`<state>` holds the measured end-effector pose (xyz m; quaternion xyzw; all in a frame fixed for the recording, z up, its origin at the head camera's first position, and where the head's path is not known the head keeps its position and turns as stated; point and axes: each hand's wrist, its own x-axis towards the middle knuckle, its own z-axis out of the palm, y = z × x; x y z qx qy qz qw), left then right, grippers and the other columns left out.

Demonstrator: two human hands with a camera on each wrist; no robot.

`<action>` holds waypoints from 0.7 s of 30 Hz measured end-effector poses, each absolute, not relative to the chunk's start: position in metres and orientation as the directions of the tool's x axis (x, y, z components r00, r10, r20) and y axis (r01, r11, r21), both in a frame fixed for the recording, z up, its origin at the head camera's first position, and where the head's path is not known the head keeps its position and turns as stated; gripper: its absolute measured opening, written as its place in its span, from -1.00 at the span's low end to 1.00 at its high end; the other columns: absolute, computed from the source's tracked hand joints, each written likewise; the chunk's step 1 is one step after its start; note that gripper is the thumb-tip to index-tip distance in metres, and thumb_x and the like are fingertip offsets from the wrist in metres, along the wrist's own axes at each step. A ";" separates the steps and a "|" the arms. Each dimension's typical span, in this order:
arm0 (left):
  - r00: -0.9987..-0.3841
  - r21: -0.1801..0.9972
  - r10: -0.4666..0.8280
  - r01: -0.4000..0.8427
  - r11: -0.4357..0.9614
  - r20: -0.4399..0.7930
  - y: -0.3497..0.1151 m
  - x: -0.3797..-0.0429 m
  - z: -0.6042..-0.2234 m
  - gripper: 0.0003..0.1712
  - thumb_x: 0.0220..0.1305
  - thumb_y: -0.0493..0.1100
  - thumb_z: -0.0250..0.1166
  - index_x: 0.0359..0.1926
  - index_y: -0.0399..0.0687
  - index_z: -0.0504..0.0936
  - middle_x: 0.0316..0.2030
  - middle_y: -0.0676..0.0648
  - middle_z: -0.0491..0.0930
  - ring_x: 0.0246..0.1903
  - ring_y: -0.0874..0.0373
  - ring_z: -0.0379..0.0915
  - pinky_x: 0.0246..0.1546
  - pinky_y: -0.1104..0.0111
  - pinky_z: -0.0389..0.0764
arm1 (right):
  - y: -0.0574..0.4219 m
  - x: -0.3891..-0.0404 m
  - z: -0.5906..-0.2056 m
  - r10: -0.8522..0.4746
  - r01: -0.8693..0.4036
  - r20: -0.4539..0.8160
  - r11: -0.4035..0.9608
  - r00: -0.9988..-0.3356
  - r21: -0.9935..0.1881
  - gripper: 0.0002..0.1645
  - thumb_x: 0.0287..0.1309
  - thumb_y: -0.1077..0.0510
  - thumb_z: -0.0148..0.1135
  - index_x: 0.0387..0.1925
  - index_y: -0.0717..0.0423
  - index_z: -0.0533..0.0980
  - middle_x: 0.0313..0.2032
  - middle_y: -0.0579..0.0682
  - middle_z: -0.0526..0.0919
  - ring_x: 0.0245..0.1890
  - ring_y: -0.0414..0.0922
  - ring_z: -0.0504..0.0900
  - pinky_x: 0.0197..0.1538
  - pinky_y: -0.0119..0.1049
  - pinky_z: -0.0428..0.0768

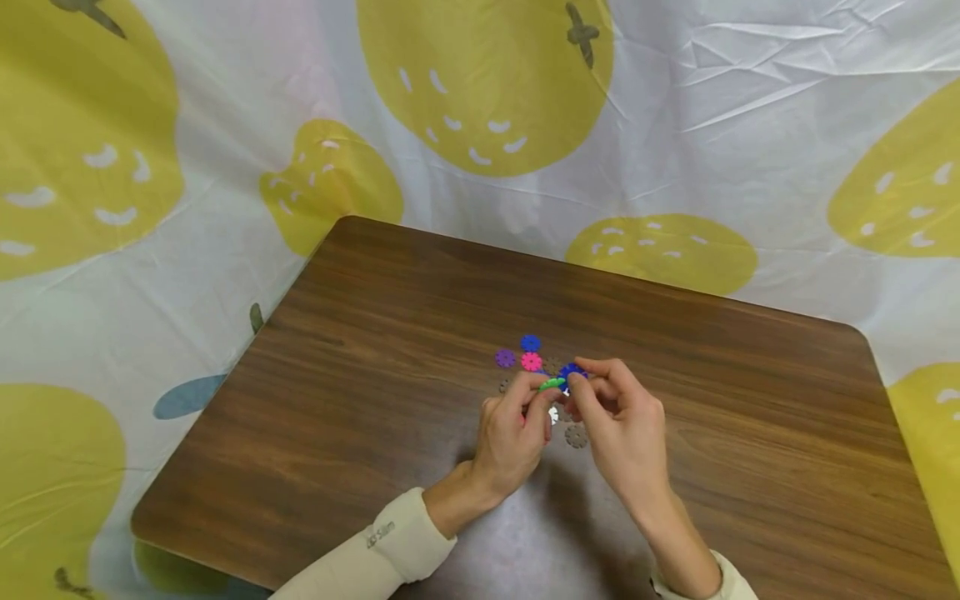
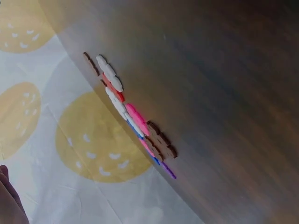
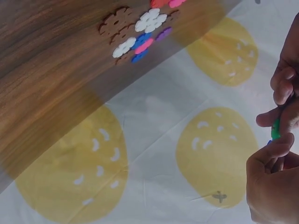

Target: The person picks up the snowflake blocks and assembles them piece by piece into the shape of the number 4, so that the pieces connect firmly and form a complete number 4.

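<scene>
Above the table, my left hand (image 1: 510, 437) pinches a green notched disc (image 1: 552, 383), seen nearly edge-on in the head view. Between its thumb and fingers, my right hand (image 1: 630, 429) holds a blue notched disc (image 1: 572, 375). The two discs meet edge to edge or overlap in the head view; whether they are joined I cannot tell. From the right wrist, the green disc (image 3: 275, 129) shows between both hands, with only a sliver of blue beside it. Below the hands lie loose discs, among them a pink disc (image 1: 531, 361), a purple disc (image 1: 505, 358) and a blue one (image 1: 530, 342).
Further discs lie in the same cluster on the wooden table (image 1: 360, 358): a brown disc (image 1: 576, 436), a white disc (image 3: 151, 20) and a red disc (image 2: 113, 87). Partly behind the hands, some are hidden in the head view. A lemon-print curtain (image 1: 480, 192) hangs around the table.
</scene>
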<state>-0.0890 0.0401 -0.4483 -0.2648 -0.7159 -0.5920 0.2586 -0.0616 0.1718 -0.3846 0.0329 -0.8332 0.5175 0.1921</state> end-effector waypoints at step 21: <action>-0.790 0.790 0.060 0.612 0.018 0.610 0.017 -0.097 -0.450 -0.94 0.50 -0.39 0.14 -0.13 -0.22 0.54 -0.39 -0.21 0.74 -0.74 0.11 0.46 -0.72 0.61 0.42 | 0.216 -0.066 -0.414 0.070 -0.155 0.286 0.706 -0.956 -0.691 -0.52 0.33 0.11 0.38 0.22 0.15 0.59 -0.20 0.02 0.70 -0.15 -0.12 0.66 -0.21 -0.46 0.63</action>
